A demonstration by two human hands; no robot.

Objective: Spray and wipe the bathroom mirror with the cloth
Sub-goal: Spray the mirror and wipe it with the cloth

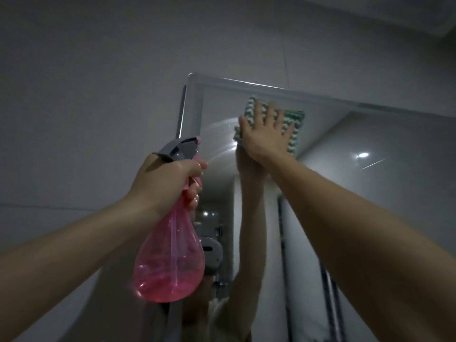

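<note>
Two raised arms, right hand [267, 134] flat, fingers spread, pressing cloth [293, 130] to mirror [345, 134]; left hand [165, 178] grip curled round spray bottle [170, 255]

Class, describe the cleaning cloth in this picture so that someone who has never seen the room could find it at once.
Start at the wall mirror and follow its top edge. Just under that edge, the right hand presses the cloth flat against the glass. It is the only textile in view, with green and white zigzag stripes, unlike the pink spray bottle that the left hand grips.
</note>
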